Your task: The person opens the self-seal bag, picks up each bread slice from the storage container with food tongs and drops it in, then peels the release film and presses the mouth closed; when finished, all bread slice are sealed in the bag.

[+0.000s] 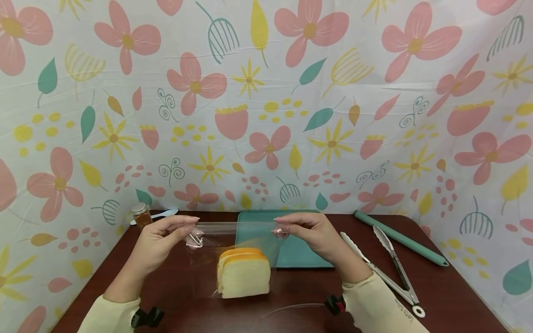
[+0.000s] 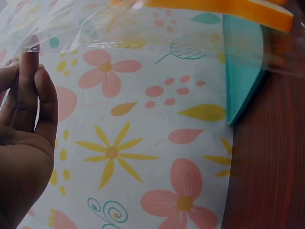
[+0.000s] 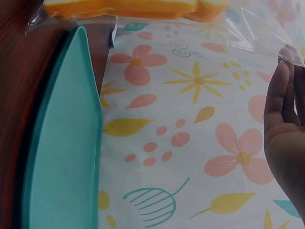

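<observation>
A clear plastic bag [image 1: 204, 268] hangs upright between both hands, with bread slices [image 1: 246, 275] lying in its lower right part. My left hand [image 1: 160, 240] pinches the bag's upper left corner between thumb and fingers. At the upper right corner, my right hand [image 1: 314, 233] pinches the film the same way. The orange crust of the bread [image 2: 238, 12] shows at the top of the left wrist view. In the right wrist view the bread [image 3: 133, 8] appears along the upper edge, inside the film.
Behind the bag lies a teal tray [image 1: 308, 254]. Metal tongs [image 1: 393, 263] and a green rolled tube [image 1: 401, 238] lie at the right. A small jar [image 1: 141, 215] with a metal lid and a light-coloured utensil [image 1: 164, 213] are at the back left. Floral cloth [image 1: 266, 115] walls the table.
</observation>
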`<state>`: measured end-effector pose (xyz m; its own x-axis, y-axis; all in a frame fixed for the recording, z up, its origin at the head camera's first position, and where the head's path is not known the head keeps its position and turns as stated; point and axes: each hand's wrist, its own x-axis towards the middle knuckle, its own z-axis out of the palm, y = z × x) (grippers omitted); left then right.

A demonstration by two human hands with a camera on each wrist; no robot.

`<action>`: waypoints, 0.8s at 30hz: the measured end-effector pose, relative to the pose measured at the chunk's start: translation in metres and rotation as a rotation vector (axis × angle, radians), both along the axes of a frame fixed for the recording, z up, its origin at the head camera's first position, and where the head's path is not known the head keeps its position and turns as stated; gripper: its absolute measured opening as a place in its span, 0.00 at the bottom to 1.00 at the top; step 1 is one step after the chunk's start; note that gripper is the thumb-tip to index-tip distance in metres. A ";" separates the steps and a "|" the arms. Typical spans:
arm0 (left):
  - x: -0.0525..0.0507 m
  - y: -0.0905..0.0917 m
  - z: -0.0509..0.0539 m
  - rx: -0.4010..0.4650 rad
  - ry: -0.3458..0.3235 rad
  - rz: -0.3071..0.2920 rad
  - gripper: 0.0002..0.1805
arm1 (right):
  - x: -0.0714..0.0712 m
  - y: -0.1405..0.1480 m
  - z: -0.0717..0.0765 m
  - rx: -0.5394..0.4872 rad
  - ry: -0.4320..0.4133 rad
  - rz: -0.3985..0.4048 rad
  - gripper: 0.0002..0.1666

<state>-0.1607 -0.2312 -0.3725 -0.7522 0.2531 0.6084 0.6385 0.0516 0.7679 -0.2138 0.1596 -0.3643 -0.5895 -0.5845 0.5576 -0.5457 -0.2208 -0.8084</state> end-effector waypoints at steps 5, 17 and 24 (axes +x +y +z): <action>-0.002 -0.001 -0.001 0.040 -0.016 -0.087 0.21 | -0.001 0.000 -0.003 -0.059 -0.002 0.065 0.25; -0.006 -0.004 -0.006 0.081 -0.014 -0.248 0.26 | -0.005 0.000 -0.010 -0.095 0.055 0.157 0.23; -0.007 -0.001 -0.008 0.091 0.033 -0.259 0.25 | -0.002 -0.001 -0.008 -0.090 0.118 0.162 0.22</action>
<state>-0.1677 -0.2322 -0.3805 -0.6485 0.3779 0.6608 0.6465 -0.1849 0.7402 -0.2158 0.1582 -0.3718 -0.4189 -0.6115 0.6713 -0.5871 -0.3816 -0.7139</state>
